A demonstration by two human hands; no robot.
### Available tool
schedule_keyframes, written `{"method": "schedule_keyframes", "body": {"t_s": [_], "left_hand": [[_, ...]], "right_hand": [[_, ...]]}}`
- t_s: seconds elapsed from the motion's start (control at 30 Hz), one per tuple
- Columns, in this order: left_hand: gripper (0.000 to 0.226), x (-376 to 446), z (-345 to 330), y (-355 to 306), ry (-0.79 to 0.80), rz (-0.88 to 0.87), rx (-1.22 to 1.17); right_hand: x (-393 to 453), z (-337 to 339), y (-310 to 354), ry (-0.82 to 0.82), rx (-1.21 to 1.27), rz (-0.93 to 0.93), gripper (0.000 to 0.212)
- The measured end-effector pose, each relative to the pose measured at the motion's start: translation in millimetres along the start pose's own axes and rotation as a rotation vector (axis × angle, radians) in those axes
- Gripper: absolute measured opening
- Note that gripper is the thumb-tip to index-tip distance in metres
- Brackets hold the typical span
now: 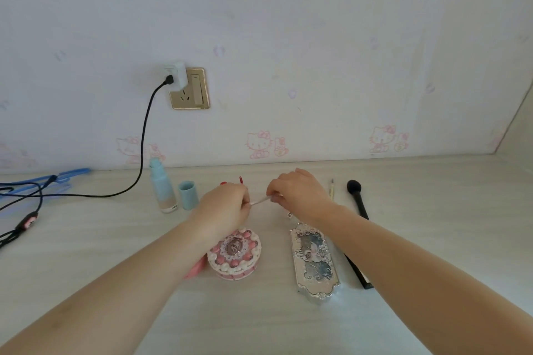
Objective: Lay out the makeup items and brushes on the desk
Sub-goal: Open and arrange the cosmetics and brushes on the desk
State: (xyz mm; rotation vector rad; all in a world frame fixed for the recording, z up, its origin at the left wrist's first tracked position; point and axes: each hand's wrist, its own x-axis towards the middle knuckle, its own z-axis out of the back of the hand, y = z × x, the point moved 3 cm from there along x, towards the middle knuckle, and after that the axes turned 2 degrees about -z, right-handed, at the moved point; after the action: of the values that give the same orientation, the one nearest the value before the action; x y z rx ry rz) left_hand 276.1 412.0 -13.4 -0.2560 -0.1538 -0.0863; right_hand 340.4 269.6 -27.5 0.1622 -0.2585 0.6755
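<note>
Both hands meet above the desk (403, 239) centre. The left hand (223, 206) and right hand (298, 192) each pinch one end of a thin pale stick (261, 201) held between them. At 6 o'clock of the hands sit a round pink cake-shaped case (235, 258) and a silver embossed palette (314, 261). A black brush (357, 197) lies at 3 o'clock, a blue bottle (162, 186) at 9 o'clock.

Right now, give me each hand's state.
Left hand: pinching one end of the thin pale stick.
Right hand: pinching its other end.
</note>
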Motion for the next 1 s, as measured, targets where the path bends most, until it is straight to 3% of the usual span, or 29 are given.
{"method": "schedule_keyframes", "body": {"t_s": [0.1,0.23,0.53,0.67,0.77,0.87,1.0], "left_hand": [[0.007,-17,14,17,-0.147,0.045,-0.259],[0.014,-49,31,44,-0.239,0.063,-0.496],[0.03,-125,60,130,-0.349,0.116,-0.505],[0.034,-158,69,169,-0.348,0.127,-0.458],[0.034,-176,68,193,-0.329,0.143,-0.388],[0.021,-187,63,212,-0.307,0.188,-0.372],[0.017,-190,57,230,-0.274,0.225,-0.372]], "right_hand": [[-9,14,11,-0.035,0.143,-0.009,0.02],[-25,31,33,-0.065,0.501,-0.078,0.012],[-30,32,108,0.01,0.718,-0.141,0.006],[-27,17,156,0.088,0.713,-0.131,0.013],[-21,2,182,0.116,0.671,-0.154,0.006],[-16,-6,201,0.136,0.563,-0.153,0.001],[-10,-14,214,0.115,0.409,-0.115,0.013]]}}
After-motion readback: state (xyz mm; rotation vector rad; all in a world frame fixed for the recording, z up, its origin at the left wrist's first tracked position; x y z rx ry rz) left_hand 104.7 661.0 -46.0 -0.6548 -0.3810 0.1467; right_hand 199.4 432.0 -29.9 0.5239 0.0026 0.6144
